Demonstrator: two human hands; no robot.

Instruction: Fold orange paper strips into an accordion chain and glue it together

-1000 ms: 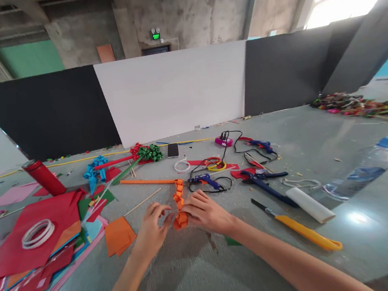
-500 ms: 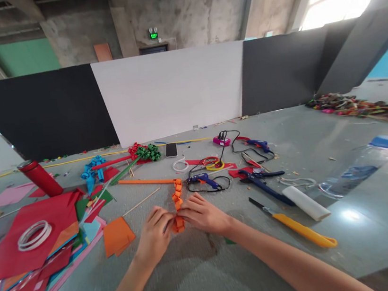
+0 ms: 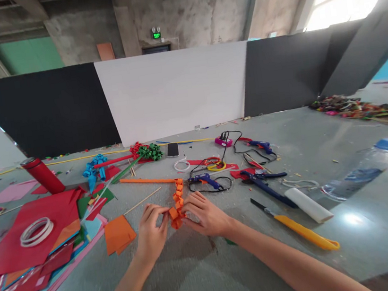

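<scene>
Both hands meet over a curled orange paper strip [image 3: 178, 196] whose looped lower end sits between them. My left hand [image 3: 152, 229] pinches the left edge of the loops between thumb and finger. From the other side, my right hand [image 3: 205, 213] grips the strip with thumb and fingers. The upper end of the strip joins a straight orange stick [image 3: 148, 180] lying on the floor. Left of my left hand lie orange paper squares [image 3: 120, 234] and a thin wooden skewer [image 3: 143, 200].
Glue guns [image 3: 204, 180] with black cords lie ahead, near a phone [image 3: 172, 150]. To the right are blue-handled pliers [image 3: 269, 187], a yellow-handled knife [image 3: 301, 229] and a plastic bottle [image 3: 358, 174]. Red paper [image 3: 10, 246] and a red flask [image 3: 43, 176] are at left.
My left hand has shifted slightly left, its thumb and finger now more spread. The orange loops between my hands show more. The whole view has moved a little.
</scene>
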